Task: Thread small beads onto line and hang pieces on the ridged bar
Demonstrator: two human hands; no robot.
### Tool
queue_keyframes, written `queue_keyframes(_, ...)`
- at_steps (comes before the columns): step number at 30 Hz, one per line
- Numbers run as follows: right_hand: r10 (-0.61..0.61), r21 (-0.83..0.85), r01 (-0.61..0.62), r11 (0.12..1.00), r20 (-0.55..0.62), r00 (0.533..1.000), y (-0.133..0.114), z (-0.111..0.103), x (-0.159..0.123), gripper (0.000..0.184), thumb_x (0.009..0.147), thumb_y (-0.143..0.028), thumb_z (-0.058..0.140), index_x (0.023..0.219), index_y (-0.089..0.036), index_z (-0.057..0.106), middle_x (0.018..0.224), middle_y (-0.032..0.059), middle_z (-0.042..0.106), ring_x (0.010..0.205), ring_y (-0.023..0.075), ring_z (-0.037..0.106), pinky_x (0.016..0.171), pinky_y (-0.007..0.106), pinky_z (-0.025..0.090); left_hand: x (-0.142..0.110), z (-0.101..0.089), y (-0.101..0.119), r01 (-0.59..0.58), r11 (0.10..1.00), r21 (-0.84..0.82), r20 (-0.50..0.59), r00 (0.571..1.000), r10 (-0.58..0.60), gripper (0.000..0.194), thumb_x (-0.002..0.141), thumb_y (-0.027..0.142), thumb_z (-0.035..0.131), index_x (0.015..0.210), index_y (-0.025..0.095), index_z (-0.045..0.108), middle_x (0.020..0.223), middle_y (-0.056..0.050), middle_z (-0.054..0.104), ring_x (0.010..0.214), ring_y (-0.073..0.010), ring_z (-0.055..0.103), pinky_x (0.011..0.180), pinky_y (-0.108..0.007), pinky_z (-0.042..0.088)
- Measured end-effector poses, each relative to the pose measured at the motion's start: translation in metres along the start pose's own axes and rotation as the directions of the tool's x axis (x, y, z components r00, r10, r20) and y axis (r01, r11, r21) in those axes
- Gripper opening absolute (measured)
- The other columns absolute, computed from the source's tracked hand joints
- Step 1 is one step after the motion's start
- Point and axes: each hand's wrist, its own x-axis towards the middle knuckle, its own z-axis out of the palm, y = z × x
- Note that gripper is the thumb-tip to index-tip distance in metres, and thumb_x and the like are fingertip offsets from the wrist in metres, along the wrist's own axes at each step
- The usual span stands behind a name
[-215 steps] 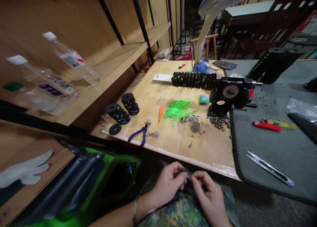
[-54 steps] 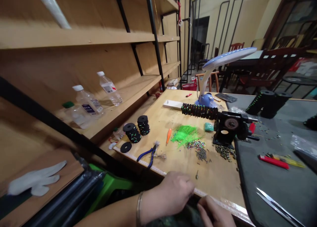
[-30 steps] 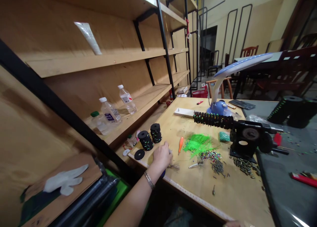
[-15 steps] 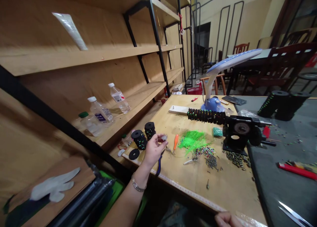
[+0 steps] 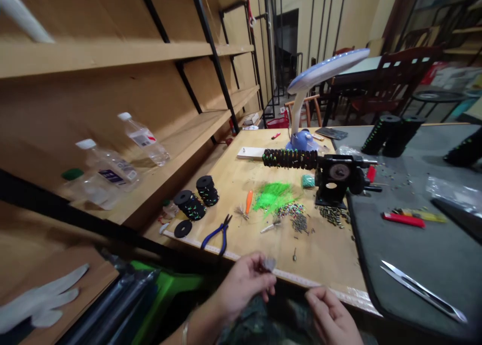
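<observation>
My left hand (image 5: 251,280) is closed in a pinch on a small greyish translucent piece (image 5: 268,263), in front of the table's near edge. To its right, my right hand (image 5: 331,312) has its fingers curled together by the same edge; whatever they hold, if anything, cannot be made out. Blue-handled pliers (image 5: 220,233) lie on the table with their handles apart. A small metal weight-like piece (image 5: 294,255) rests beyond the hands. Farther in are a heap of grey bits (image 5: 300,223), multicoloured beads (image 5: 289,210), bright green fibres (image 5: 273,195) and an orange-handled tool (image 5: 249,201).
A black crank device (image 5: 332,179) carries a wrapped black roll (image 5: 289,158). Behind it stands a blue desk lamp (image 5: 301,140). Black spools (image 5: 189,205) are at the left corner. Large tweezers (image 5: 422,291) lie on the grey mat (image 5: 395,249). Bottles (image 5: 145,140) stand on the shelf.
My left hand has moved from above the pliers back toward me with the greyish piece, uncovering the pliers. My right hand has come further into view. The camera has turned right.
</observation>
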Motion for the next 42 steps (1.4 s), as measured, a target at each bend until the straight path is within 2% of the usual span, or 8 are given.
queue_keyframes(3,0.005,0.027,-0.006,1.000,0.004,1.000,-0.002,0.006,-0.004,0.053,0.064,-0.069,0.071,0.069,-0.020,0.050,0.049,-0.0133,0.023,0.041,0.0043,0.016,0.041,0.016,0.012,-0.011,0.022,-0.036,0.116,0.985,-0.130,0.043,0.993,-0.112,0.033,0.061,0.029,0.080,0.078,0.013,0.056,0.063,0.003,0.056,0.053,-0.0089,0.056,0.045,-0.017,0.040)
queue_keyframes(7,-0.003,-0.045,0.005,0.999,0.052,0.999,-0.001,0.008,-0.007,0.054,0.064,-0.070,0.068,0.068,-0.019,0.050,0.042,-0.0139,0.028,0.036,0.0038,0.020,0.038,0.017,0.012,-0.014,0.033,-0.055,0.167,0.966,-0.200,0.067,0.985,-0.156,0.031,0.064,0.028,0.080,0.078,0.012,0.057,0.063,0.002,0.056,0.054,-0.0079,0.055,0.046,-0.016,0.037)
queue_keyframes(14,-0.030,-0.064,0.033,0.997,0.045,0.999,0.010,0.006,-0.004,0.051,0.068,-0.067,0.067,0.070,-0.018,0.054,0.039,-0.0131,0.033,0.035,0.0040,0.021,0.037,0.017,0.014,-0.012,0.033,-0.059,0.194,0.965,-0.177,0.071,0.980,-0.184,0.036,0.061,0.033,0.082,0.077,0.013,0.057,0.067,0.002,0.057,0.055,-0.0083,0.055,0.047,-0.017,0.038)
queue_keyframes(21,-0.003,-0.092,0.007,0.996,0.038,0.999,0.009,0.006,-0.003,0.055,0.063,-0.069,0.069,0.070,-0.017,0.056,0.039,-0.0114,0.038,0.034,0.0039,0.025,0.037,0.017,0.016,-0.011,0.033,-0.065,0.142,0.988,-0.064,0.083,0.987,-0.137,0.038,0.064,0.039,0.080,0.074,0.015,0.052,0.064,0.004,0.054,0.055,-0.0085,0.052,0.048,-0.019,0.040)
queue_keyframes(26,-0.022,-0.103,0.024,0.994,0.023,0.999,0.008,0.007,-0.003,0.055,0.062,-0.070,0.070,0.069,-0.017,0.054,0.039,-0.0120,0.036,0.035,0.0039,0.025,0.037,0.017,0.015,-0.010,0.033,-0.064,0.116,0.993,-0.004,0.094,0.989,-0.115,0.040,0.065,0.042,0.079,0.074,0.015,0.050,0.061,0.005,0.052,0.053,-0.0081,0.050,0.047,-0.019,0.040)
queue_keyframes(34,-0.040,-0.048,0.043,0.998,0.060,0.997,0.020,0.002,0.001,0.048,0.073,-0.064,0.066,0.074,-0.018,0.052,0.043,-0.0123,0.037,0.037,0.0048,0.028,0.039,0.017,0.019,-0.011,0.031,-0.072,0.118,0.987,-0.111,0.124,0.987,-0.104,0.034,0.070,0.036,0.077,0.081,0.015,0.053,0.069,0.002,0.056,0.060,-0.0103,0.056,0.053,-0.021,0.044)
queue_keyframes(38,-0.036,-0.049,0.039,0.998,0.059,0.998,0.018,0.003,-0.001,0.050,0.070,-0.066,0.067,0.072,-0.019,0.051,0.043,-0.0129,0.035,0.037,0.0042,0.025,0.038,0.017,0.018,-0.010,0.035,-0.072,0.127,0.982,-0.143,0.101,0.988,-0.113,0.033,0.071,0.036,0.076,0.081,0.014,0.054,0.063,0.003,0.055,0.054,-0.0083,0.051,0.052,-0.020,0.041)
queue_keyframes(42,-0.020,-0.097,0.025,0.995,0.049,0.999,0.011,0.007,-0.004,0.053,0.066,-0.070,0.067,0.069,-0.019,0.052,0.041,-0.0129,0.034,0.036,0.0040,0.024,0.037,0.017,0.016,-0.009,0.036,-0.069,0.132,0.987,-0.091,0.057,0.990,-0.127,0.033,0.074,0.040,0.072,0.075,0.015,0.051,0.058,0.003,0.054,0.050,-0.0081,0.048,0.051,-0.020,0.038)
